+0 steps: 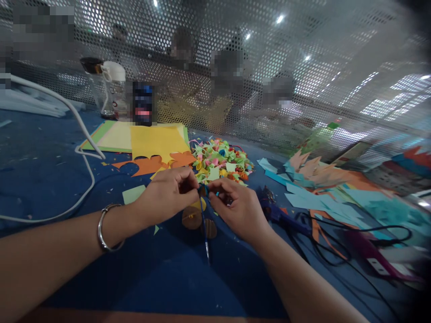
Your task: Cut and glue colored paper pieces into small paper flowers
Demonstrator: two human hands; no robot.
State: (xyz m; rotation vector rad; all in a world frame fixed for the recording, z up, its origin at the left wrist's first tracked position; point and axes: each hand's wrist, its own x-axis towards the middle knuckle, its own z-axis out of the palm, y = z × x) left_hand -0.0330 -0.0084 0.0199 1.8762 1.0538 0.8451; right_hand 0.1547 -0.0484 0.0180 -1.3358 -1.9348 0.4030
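My left hand, with a silver bangle at the wrist, is closed in a pinch at the middle of the table. Facing it, my right hand has its thumb and fingertips curled in. A small dark-blue paper piece shows between the fingertips of both hands, mostly hidden. Below them, a thin blue stick with a pale tip points towards me; whether a hand touches it I cannot tell. Beneath the hands lie a brown disc with a yellow centre and a smaller brown disc.
Behind my hands is a heap of colourful paper bits. Coloured sheets lie left, near a phone and bottles. A blue glue gun, black cables, a purple power strip and cut paper occupy the right.
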